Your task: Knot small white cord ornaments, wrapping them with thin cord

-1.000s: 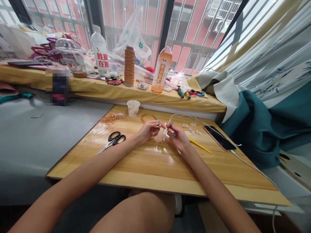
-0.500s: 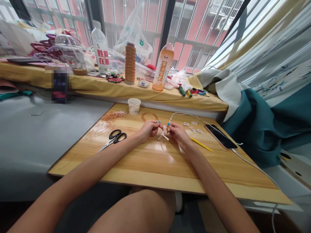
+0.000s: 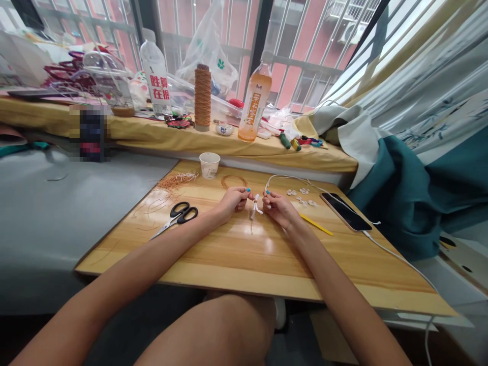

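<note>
A small white knotted cord piece [image 3: 256, 204] hangs between my two hands, its loose ends pointing down over the wooden table [image 3: 229, 254]. My left hand [image 3: 238, 200] is closed in a pinch at its left side, fingertips near the knot. On the right, my right hand [image 3: 277, 206] is also pinched, a little apart from the knot, at the end of a white cord [image 3: 284, 178] that curves away behind it. Any thin strand running from the fingers to the knot is too small to make out.
Black-handled scissors [image 3: 179, 214] and orange thread scraps [image 3: 173, 181] lie left. Behind stand a paper cup [image 3: 209, 165] and a thread coil [image 3: 234, 181]. Right are small white knots [image 3: 301, 198], a yellow strip [image 3: 317, 224] and a phone [image 3: 346, 212].
The white knotted piece has turned, and its ends hang differently. My right hand has shifted slightly right, so the gap between the hands is a little wider.
</note>
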Demonstrator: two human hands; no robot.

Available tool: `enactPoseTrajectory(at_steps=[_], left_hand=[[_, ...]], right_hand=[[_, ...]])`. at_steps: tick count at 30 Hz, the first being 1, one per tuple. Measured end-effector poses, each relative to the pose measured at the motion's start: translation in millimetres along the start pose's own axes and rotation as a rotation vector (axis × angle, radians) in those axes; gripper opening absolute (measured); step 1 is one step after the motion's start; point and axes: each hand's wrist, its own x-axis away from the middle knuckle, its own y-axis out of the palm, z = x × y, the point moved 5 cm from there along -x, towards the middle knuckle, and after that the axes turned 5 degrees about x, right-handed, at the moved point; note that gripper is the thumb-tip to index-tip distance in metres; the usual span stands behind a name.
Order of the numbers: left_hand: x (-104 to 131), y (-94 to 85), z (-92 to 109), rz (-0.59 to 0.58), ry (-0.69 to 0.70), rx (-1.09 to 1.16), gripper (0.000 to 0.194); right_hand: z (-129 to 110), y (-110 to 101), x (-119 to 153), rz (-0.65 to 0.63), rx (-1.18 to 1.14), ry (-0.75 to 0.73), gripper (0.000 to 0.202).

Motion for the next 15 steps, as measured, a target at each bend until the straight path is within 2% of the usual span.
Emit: enactPoseTrajectory(at_steps=[5,15], left_hand=[[-1.0,-0.4,2.0,0.005,-0.007,0.051,0.018],[-2.5,-1.7,-0.5,0.016,0.001,0.041,0.018]], right_hand=[[-6.7,3.0,2.3,0.005,-0.021,-0.078,0.017],[-11.3,2.4,5.1,0.030,0.002,-0.140,0.026]])
